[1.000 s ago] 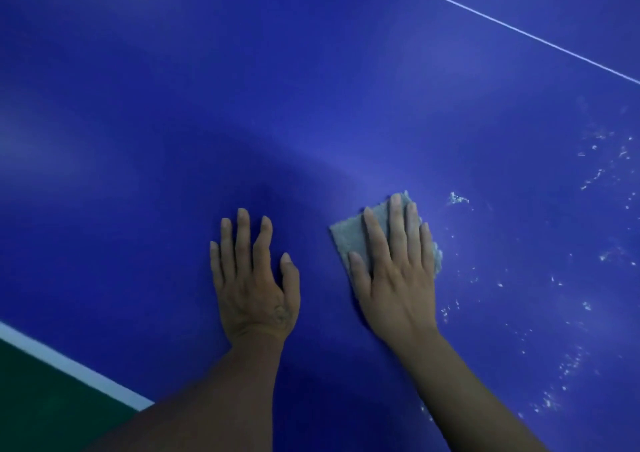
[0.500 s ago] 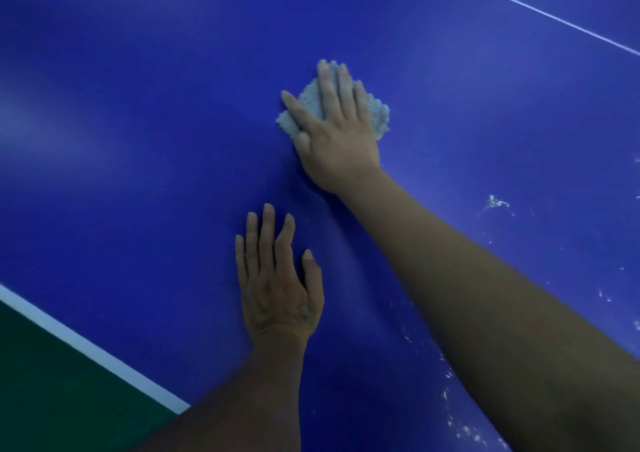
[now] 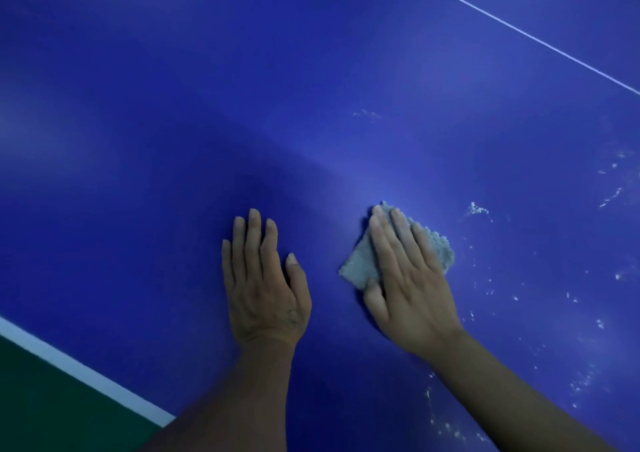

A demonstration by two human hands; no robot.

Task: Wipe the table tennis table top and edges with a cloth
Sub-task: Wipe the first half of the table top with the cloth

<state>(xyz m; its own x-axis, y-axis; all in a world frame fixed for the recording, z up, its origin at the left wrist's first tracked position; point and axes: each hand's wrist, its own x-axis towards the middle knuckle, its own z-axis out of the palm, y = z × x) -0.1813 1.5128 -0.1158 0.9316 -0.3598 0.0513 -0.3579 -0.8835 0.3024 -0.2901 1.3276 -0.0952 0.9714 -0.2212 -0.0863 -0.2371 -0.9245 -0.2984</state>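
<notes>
The blue table tennis table top (image 3: 173, 122) fills the view. My right hand (image 3: 405, 278) lies flat with straight fingers on a small grey cloth (image 3: 360, 264), pressing it onto the surface right of centre. The cloth sticks out from under the hand on its left and right sides. My left hand (image 3: 265, 285) rests flat on the bare table just left of the cloth, fingers straight and close together.
White specks and smears (image 3: 478, 209) dot the table to the right of the cloth and down toward the lower right. The white edge stripe (image 3: 79, 372) runs along the lower left, with green floor (image 3: 41, 410) beyond it. A thin white line (image 3: 519, 30) crosses the upper right.
My right hand slid the cloth from far up the table back toward me, ending beside my left hand. The left hand stayed planted.
</notes>
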